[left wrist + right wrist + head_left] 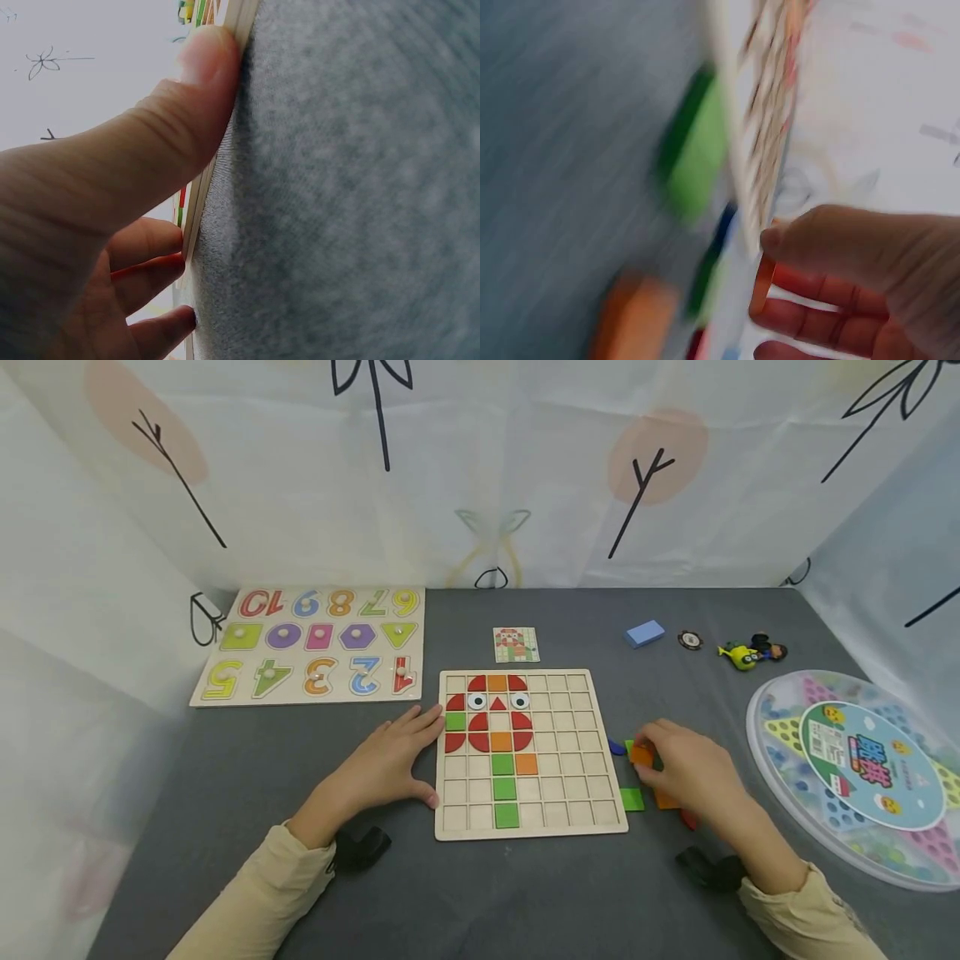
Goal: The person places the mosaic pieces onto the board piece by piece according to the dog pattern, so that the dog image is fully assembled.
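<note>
A wooden grid board (pixel 570 793) lies on the grey table, partly filled with red, orange and green pieces and two eye pieces. My left hand (pixel 386 760) touches the board's left edge, thumb and fingers spread along it, as the left wrist view also shows. To the right of the board, my right hand (pixel 693 768) pinches an orange block (pixel 762 283) between thumb and fingers. Beneath and around that hand lie loose pieces: a green block (pixel 632 799), a blue piece (pixel 617 747), another orange block (pixel 666 800) and a red piece (pixel 688 819), some partly hidden.
Behind the board lies a small pattern card (pixel 516 645). A number puzzle board (pixel 322 647) is at the back left. A light blue block (pixel 644 633), a round token (pixel 690 640) and small toy figures (pixel 752 652) sit at the back right, near a round game box (pixel 873 764).
</note>
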`<state>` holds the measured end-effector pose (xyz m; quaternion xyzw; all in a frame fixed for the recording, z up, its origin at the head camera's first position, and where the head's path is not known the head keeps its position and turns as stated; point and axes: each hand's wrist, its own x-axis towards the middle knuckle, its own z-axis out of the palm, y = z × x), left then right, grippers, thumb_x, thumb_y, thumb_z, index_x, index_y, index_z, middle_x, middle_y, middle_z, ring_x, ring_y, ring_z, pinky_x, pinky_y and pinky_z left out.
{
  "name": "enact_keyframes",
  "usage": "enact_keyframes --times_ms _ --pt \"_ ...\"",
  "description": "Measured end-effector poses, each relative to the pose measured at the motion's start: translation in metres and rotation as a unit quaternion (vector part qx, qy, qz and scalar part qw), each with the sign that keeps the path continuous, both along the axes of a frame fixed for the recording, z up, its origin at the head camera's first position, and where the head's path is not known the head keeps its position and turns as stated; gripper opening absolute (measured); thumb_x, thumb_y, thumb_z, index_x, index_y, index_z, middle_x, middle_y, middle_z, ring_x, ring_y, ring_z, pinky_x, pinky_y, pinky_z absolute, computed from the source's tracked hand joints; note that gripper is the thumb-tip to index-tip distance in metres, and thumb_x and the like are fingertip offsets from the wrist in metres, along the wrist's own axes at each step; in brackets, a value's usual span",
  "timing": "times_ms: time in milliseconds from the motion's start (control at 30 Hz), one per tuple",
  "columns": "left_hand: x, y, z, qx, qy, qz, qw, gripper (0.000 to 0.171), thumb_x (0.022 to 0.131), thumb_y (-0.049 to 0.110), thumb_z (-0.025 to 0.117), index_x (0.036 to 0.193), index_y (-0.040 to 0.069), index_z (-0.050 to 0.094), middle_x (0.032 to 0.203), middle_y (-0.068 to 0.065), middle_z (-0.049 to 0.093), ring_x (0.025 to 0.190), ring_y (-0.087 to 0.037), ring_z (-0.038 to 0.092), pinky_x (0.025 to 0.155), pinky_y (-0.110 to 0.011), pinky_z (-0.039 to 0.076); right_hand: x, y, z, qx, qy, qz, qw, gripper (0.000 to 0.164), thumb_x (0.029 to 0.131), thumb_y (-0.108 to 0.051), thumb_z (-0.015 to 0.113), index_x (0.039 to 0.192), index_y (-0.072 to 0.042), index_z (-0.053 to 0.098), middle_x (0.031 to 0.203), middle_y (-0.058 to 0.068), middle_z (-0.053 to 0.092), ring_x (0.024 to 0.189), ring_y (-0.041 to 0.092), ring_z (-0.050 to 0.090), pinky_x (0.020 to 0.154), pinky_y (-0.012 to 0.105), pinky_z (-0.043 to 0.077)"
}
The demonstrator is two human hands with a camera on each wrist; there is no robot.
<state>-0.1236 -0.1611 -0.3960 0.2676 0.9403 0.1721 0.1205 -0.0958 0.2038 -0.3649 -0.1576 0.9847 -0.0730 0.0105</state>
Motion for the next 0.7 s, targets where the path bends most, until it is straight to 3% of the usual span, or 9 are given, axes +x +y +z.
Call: enact_keyframes --times_ms 133,300,533,700 --pt "0.0 0.001 0.0 0.001 0.003 -0.001 1.0 0.105 0.055 0.05 0.077 0.139 0.009 0.03 0.147 -0.005 0.021 0.134 -0.031 0.014 0.099 -0.059 0.021 -0.001 -0.035 0.001 -0.023 0.034 0.1 0.994 0.023 0.069 -0.019 0.073 0.088 -0.012 0.062 0.081 -0.004 0.057 0.062 0.007 0.048 0.054 0.023 0.042" --pt "0.001 0.001 -0.001 0.004 0.004 -0.001 1.0 0.105 0.054 0.051 0.077 0.139 0.008 0.03 0.147 -0.005 0.021 0.135 -0.031 0.014 0.099 -0.059 0.021 0.001 -0.078 -0.003 -0.01 0.026 0.185 0.982 0.026 0.069 -0.027 0.074 0.088 -0.016 0.062 0.081 -0.007 0.056 0.063 0.006 0.046 0.058 0.023 0.043" --pt "0.0 0.002 -0.002 0.003 0.002 -0.001 1.0 0.106 0.054 0.051 0.077 0.139 0.009 0.03 0.147 -0.004 0.021 0.135 -0.03 0.014 0.099 -0.059 0.021 0.001 -0.1 -0.011 0.008 0.006 0.212 0.977 0.028 0.07 -0.03 0.074 0.092 -0.017 0.063 0.082 -0.008 0.057 0.067 0.007 0.049 0.063 0.025 0.044" --pt "0.0 0.001 -0.002 0.002 0.001 0.002 1.0 0.107 0.053 0.052 0.076 0.139 0.009 0.029 0.147 -0.004 0.02 0.135 -0.03 0.013 0.099 -0.059 0.021 0.0 -0.104 -0.012 -0.009 0.006 0.221 0.975 0.026 0.071 -0.028 0.074 0.093 -0.019 0.064 0.085 -0.009 0.056 0.07 0.007 0.05 0.065 0.026 0.044"
